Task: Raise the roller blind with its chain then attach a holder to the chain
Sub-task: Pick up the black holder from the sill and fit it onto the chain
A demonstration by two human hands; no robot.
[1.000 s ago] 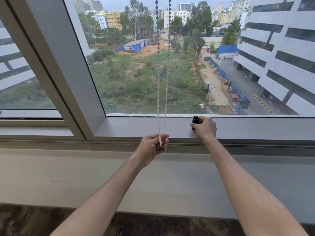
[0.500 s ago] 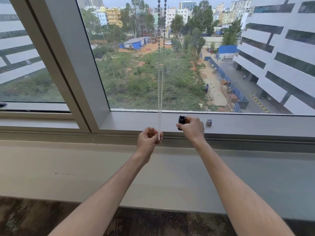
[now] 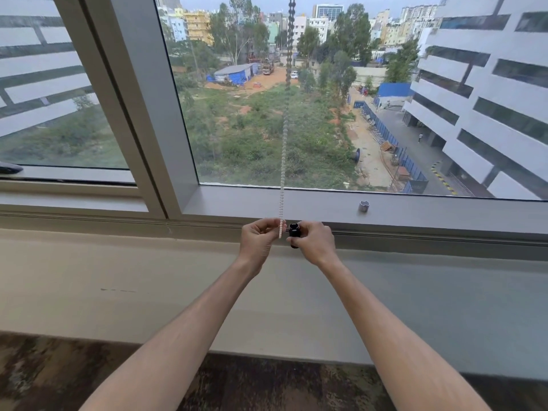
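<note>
1. We are pinching the bottom of the bead chain (image 3: pixel 282 185) with our left hand (image 3: pixel 258 243), just above the window ledge (image 3: pixel 444 210).
2. Our right hand (image 3: pixel 315 243) is gripping the black holder (image 3: pixel 294 234), touching the chain.
3. We are risking a slipped chain if the left pinch loosens, and a misaligned holder would fail to catch the beads.

The bead chain (image 3: pixel 284 149) runs off the top edge, so the blind itself isn't seen. Its bottom loop is buried in the left hand (image 3: pixel 259 241). The right hand (image 3: pixel 314 243) covers most of the black holder (image 3: pixel 294 232) (shape unclear). Small grey fitting (image 3: pixel 363 206) on the window frame (image 3: pixel 296 203): too small to ID.
</note>
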